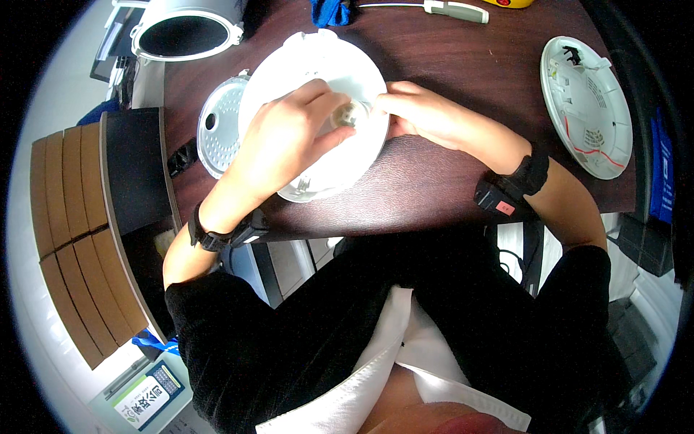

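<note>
Left hand [289,137]: lies over the middle of the round white plastic lid shell [318,72], fingers curled down onto a small pale fitting [352,114] at its centre; its grip is clenched on that fitting, with the thumb pressing from the near side.
Right hand [423,112]: comes in from the right rim of the shell, fingertips pinching the same small fitting from the other side, so both hands meet at the centre.
Lid shell: rests flat on the dark brown wooden counter [448,65], directly in front of the person, its near edge close to the counter's front edge.
Wrists: each carries a black strap with a small black box; the right one [506,192] shows a red patch.
Left of the shell: a round perforated metal inner plate [217,130] lies partly tucked under the shell's left edge.
Far left corner: a white cylindrical cooker body [184,29] with an open dark hollow stands at the counter's corner.
Right side: a second round white plastic disc with red wiring and small parts [589,105] lies well apart from the hands.
Far edge: a blue cloth [329,11] and a pale-handled tool [452,10] lie beyond the shell.
</note>
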Action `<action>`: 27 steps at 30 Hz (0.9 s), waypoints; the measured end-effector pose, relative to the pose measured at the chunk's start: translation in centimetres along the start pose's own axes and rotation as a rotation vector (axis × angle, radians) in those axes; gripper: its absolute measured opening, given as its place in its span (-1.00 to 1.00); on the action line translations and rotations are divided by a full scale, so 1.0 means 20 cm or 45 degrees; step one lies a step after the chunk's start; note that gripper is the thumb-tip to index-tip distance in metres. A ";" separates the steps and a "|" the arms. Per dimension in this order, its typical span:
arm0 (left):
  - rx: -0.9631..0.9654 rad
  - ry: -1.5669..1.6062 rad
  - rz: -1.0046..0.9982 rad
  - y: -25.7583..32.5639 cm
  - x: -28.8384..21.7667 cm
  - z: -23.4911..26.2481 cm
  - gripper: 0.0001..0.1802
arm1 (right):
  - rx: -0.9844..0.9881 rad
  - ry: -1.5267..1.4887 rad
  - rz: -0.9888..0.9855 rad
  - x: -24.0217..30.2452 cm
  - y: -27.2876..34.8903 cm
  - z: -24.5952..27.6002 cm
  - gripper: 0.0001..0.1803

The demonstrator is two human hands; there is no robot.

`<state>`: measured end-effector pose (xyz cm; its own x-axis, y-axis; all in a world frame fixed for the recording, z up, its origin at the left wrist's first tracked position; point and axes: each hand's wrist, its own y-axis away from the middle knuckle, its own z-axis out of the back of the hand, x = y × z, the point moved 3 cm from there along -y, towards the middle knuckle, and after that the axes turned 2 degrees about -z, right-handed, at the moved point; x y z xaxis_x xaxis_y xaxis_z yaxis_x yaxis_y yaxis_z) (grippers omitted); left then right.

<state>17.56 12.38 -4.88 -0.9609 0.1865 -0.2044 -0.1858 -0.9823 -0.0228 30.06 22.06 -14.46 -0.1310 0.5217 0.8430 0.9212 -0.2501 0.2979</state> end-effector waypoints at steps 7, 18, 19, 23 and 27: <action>-0.165 0.093 0.042 0.02 -0.01 -0.04 -0.68 | 0.100 -0.081 0.054 0.02 0.00 0.00 -0.60; -0.361 0.287 0.246 0.07 -0.03 -0.04 -0.62 | 0.059 -0.087 0.157 -0.03 -0.03 0.00 -0.57; -0.386 0.318 0.287 0.07 -0.04 -0.04 -0.63 | 0.062 -0.043 0.150 -0.03 -0.03 0.00 -0.55; -0.555 0.352 0.355 0.08 -0.02 -0.08 -0.68 | 0.072 -0.053 0.154 0.02 -0.01 -0.03 -0.52; -0.653 0.358 0.366 0.03 -0.02 -0.09 -0.70 | -0.036 0.126 0.290 0.06 -0.02 0.00 -0.50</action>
<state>18.31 11.72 -6.65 -0.8547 -0.0276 -0.5184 0.2588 -0.8883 -0.3793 29.54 22.83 -13.65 0.0427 0.3673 0.9291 0.9205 -0.3759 0.1063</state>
